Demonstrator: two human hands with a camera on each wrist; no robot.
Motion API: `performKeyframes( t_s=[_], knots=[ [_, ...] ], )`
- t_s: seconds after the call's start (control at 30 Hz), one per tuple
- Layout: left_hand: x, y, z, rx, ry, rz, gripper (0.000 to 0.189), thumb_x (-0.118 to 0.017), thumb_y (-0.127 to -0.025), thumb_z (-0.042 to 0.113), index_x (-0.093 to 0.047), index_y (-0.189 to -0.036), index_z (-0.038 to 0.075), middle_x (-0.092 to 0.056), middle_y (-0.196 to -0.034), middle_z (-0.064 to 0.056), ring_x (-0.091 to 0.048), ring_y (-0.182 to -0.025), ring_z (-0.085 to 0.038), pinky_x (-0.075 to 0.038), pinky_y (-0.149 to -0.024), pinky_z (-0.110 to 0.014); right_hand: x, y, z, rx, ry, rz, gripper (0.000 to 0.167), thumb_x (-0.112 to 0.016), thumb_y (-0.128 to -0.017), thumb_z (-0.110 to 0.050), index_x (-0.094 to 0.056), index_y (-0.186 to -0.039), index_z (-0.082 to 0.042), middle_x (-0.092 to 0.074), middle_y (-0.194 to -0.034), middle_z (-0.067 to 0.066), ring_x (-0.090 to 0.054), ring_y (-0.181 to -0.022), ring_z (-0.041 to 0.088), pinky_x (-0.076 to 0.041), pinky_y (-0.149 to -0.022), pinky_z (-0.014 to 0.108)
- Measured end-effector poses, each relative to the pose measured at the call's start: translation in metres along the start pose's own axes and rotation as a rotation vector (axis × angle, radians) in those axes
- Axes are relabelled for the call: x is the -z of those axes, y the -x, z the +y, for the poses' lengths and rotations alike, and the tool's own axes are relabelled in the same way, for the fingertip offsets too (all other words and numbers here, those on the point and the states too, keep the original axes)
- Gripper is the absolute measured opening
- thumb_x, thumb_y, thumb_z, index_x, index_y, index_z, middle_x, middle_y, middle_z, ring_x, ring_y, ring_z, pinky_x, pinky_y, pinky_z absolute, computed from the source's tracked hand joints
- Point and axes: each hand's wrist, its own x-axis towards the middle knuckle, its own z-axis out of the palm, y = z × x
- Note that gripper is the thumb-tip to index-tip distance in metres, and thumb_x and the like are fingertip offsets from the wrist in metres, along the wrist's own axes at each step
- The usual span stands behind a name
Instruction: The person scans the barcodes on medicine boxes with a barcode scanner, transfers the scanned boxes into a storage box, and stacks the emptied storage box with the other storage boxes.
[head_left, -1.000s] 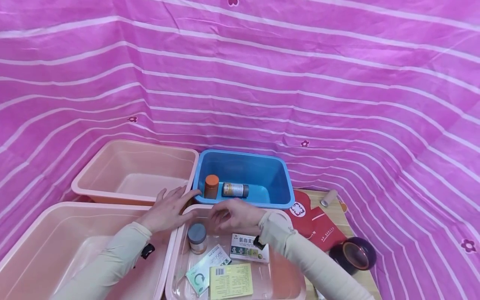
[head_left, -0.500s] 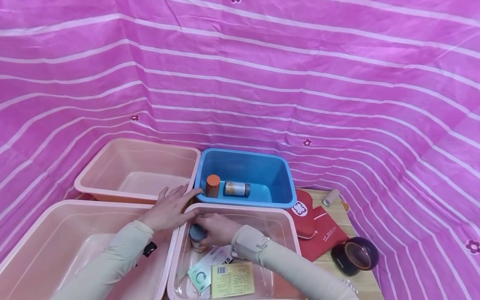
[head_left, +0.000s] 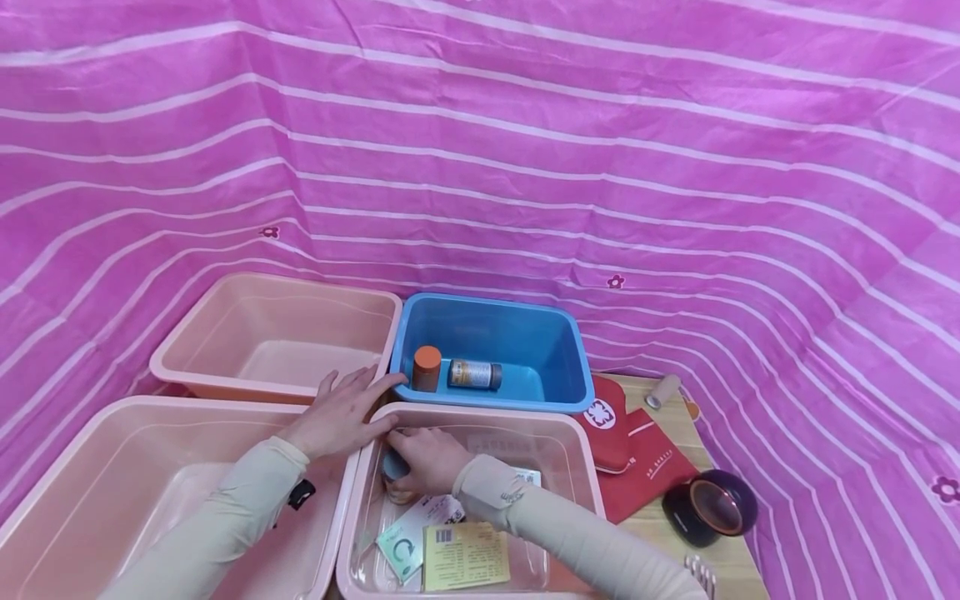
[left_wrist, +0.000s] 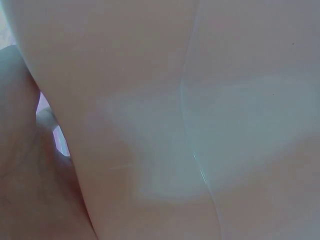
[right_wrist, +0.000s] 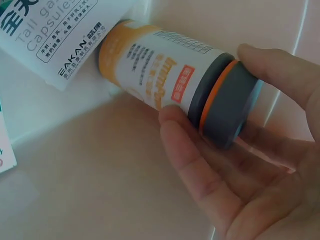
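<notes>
In the head view my right hand [head_left: 431,460] reaches into the front right pink bin [head_left: 591,467] and grips a pill bottle with a grey cap [head_left: 393,463]. The right wrist view shows thumb and fingers around the cap end of this tilted bottle [right_wrist: 160,75], its base beside a white capsule box [right_wrist: 65,42]. A yellow box [head_left: 465,557] lies in the same bin; another white box [head_left: 529,476] is mostly hidden by my right arm. My left hand [head_left: 337,418], fingers spread and fairly straight, rests across the rims where the bins meet.
Behind, a blue bin [head_left: 495,329] holds an orange-capped bottle [head_left: 426,371] and a lying bottle [head_left: 474,375]. Two more pink bins stand left, one front [head_left: 217,403], one back [head_left: 277,315]. Right, a red pouch [head_left: 611,429], red packet [head_left: 654,471] and dark round object [head_left: 708,508] lie on wood.
My right hand has come down and left from above the bin and taken hold of the grey-capped pill bottle, which now tilts. The left hand has stayed in place.
</notes>
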Motion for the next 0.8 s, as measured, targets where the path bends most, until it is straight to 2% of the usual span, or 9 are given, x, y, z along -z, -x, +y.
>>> performKeyframes(
  t_s=[0.1, 0.3, 0.47, 0.8],
  knots=[
    [0.000, 0.000, -0.001, 0.009, 0.004, -0.007, 0.065, -0.065, -0.098, 0.046, -0.043, -0.155, 0.025, -0.041, -0.159, -0.024, -0.040, -0.145, -0.048, -0.015, -0.117, -0.077, 0.001, 0.000, 0.005, 0.021, -0.020, 0.004, 0.069, -0.086, -0.085, -0.028, -0.054, -0.146, -0.027, -0.063, -0.140, -0.008, -0.062, -0.120, 0.004, -0.052, -0.105, 0.026],
    [0.002, 0.000, 0.000, 0.010, -0.006, -0.008, 0.064, -0.064, -0.098, 0.046, -0.043, -0.155, 0.025, -0.041, -0.160, -0.024, -0.038, -0.146, -0.049, -0.015, -0.117, -0.077, 0.009, 0.006, 0.018, 0.070, -0.090, -0.035, 0.055, -0.088, -0.082, -0.021, -0.064, -0.131, -0.025, -0.070, -0.119, -0.011, -0.063, -0.101, 0.000, -0.054, -0.094, 0.020],
    [0.001, 0.000, 0.001, 0.011, -0.005, -0.008, 0.065, -0.065, -0.098, 0.046, -0.043, -0.155, 0.024, -0.040, -0.160, -0.024, -0.038, -0.146, -0.049, -0.014, -0.117, -0.076, 0.024, 0.020, 0.026, 0.078, -0.170, -0.062, 0.056, -0.088, -0.083, -0.019, -0.065, -0.133, -0.020, -0.069, -0.121, -0.009, -0.061, -0.102, 0.002, -0.053, -0.094, 0.021],
    [0.001, 0.000, 0.002, -0.003, -0.016, 0.008, 0.065, -0.065, -0.097, 0.047, -0.045, -0.154, 0.023, -0.043, -0.158, -0.024, -0.041, -0.144, -0.049, -0.016, -0.116, -0.077, 0.048, 0.051, 0.048, 0.145, -0.254, -0.033, 0.048, -0.086, -0.084, -0.017, -0.068, -0.128, -0.018, -0.067, -0.116, -0.010, -0.059, -0.100, 0.002, -0.052, -0.092, 0.020]
  ],
)
